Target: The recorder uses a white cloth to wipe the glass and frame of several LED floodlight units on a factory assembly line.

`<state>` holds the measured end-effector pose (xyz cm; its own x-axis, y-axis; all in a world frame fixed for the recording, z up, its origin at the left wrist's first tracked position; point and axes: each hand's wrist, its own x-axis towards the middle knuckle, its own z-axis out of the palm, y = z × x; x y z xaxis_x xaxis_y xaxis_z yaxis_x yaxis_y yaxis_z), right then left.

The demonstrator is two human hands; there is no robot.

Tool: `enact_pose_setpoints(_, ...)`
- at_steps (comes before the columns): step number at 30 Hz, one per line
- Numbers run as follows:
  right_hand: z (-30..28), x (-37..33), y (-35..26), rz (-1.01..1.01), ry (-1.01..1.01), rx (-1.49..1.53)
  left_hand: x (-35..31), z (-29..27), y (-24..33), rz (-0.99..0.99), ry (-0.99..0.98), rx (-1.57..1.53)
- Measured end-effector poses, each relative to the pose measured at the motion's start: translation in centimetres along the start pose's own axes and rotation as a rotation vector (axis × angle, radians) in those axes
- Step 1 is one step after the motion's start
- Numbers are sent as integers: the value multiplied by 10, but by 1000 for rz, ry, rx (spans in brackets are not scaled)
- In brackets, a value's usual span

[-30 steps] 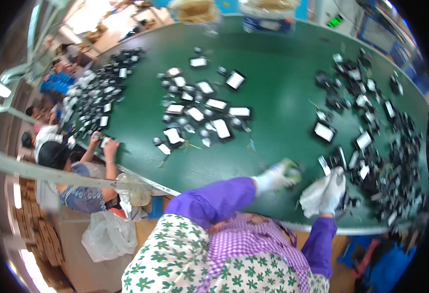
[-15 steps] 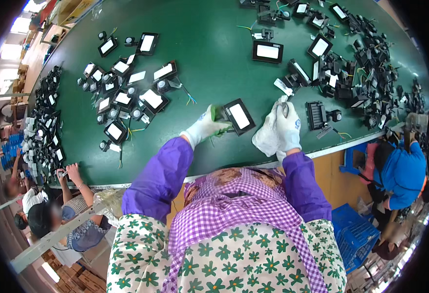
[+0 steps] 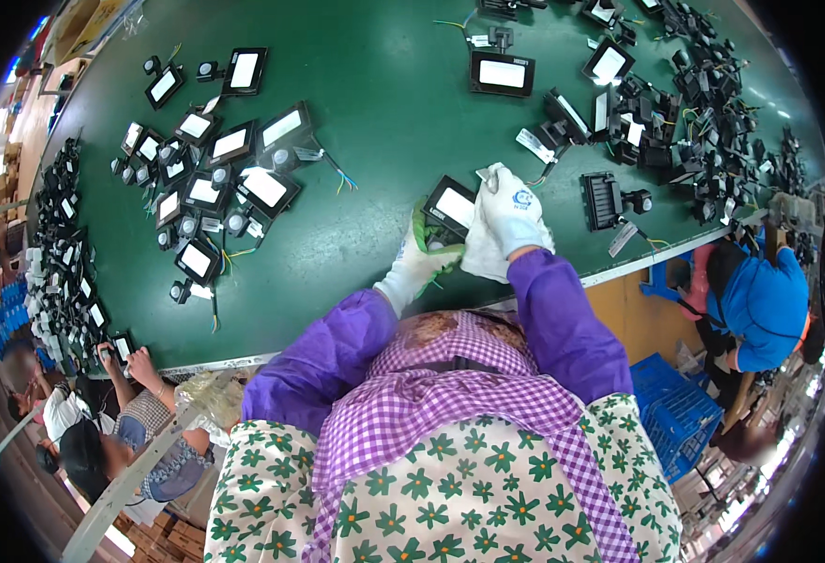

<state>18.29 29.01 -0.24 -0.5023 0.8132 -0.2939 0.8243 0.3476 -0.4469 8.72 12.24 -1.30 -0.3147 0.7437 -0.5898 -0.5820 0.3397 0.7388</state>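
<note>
Both my hands wear white work gloves, the left one with green on its fingers and palm. My left hand (image 3: 419, 253) is closed round the lower end of a small black floodlight (image 3: 453, 205) with a white front panel. My right hand (image 3: 511, 211) grips a crumpled white cloth (image 3: 485, 251) against the floodlight's right side. The fingertips of that hand are partly hidden by the cloth. To the right on the green table lies another floodlight (image 3: 602, 201), its ribbed back up, with a sensor and wires.
Several floodlights with round sensors (image 3: 231, 144) lie in a group on the left of the green table (image 3: 366, 122). A dense heap of floodlights (image 3: 661, 127) covers the right. Co-workers sit at the lower left and right (image 3: 760, 305). A blue crate (image 3: 680, 413) stands beside me.
My right hand has brought the cloth left and up against the floodlight. My left hand has turned the floodlight so its panel tilts more. The whole view has shifted slightly.
</note>
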Motion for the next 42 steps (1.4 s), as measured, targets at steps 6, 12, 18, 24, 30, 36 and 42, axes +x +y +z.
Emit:
enact_pose_setpoints(6, 0, -57, -1, -116, -99, -129, 16, -15, -15, 54, 18, 166)
enact_pose_setpoints(12, -2, 35, -46, -313, -123, -71, 26, -13, -1, 62, -90, 231)
enact_pose_setpoints(18, -16, -2, -17, -449, -130, -102, 20, -20, -3, 52, -66, 134)
enact_pose_setpoints(24, -16, 16, -33, -370, -185, -50, 23, -24, 22, -64, -158, 197)
enact_pose_setpoints(30, -26, 17, -66, -526, -125, -79, 26, -24, 14, -10, -121, 295)
enact_pose_setpoints(36, -9, -7, -58, -671, -149, -89, 26, -27, 47, -235, -352, 422)
enact_pose_setpoints(42, -28, 10, -101, -594, -224, -195, 23, -22, 22, 10, -135, 422)
